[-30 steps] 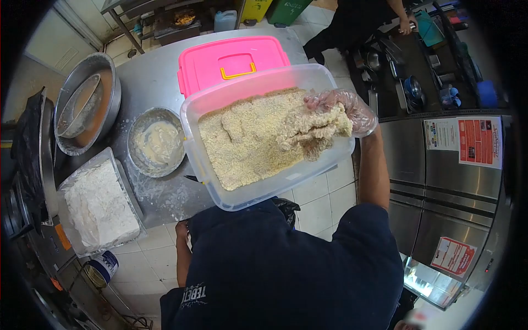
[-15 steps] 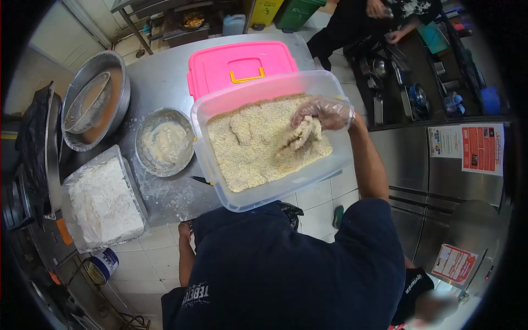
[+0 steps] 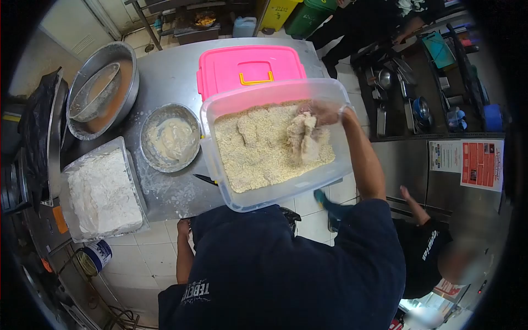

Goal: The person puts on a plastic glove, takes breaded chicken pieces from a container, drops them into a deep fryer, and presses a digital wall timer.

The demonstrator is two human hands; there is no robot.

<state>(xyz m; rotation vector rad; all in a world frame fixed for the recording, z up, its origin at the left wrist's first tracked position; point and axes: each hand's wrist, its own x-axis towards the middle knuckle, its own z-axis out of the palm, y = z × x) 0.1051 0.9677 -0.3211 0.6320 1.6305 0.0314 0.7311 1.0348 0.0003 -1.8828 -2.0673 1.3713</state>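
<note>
My right hand (image 3: 325, 113), in a clear plastic glove and blurred by motion, is closed on a crumb-coated piece (image 3: 303, 135) over the right part of a clear plastic tub (image 3: 264, 202). Pale yellow crumbs (image 3: 258, 165) fill the tub's floor, and another coated lump (image 3: 247, 132) lies among them at the left. My left hand (image 3: 184, 226) hangs low by the table's front edge beside my dark shirt; its fingers are mostly hidden. Left of the tub stands a metal bowl (image 3: 170, 137) of pale batter.
A pink lid (image 3: 220, 69) lies behind the tub. A tray of white flour (image 3: 104, 192) and a large basin of brownish liquid (image 3: 124, 82) stand at the left. Someone in black (image 3: 421, 256) is at the lower right; another person (image 3: 357, 25) stands behind the table.
My right hand has moved left and inward with the coated piece, from the tub's right rim to over the crumbs. A person has come into view at the lower right, one arm raised.
</note>
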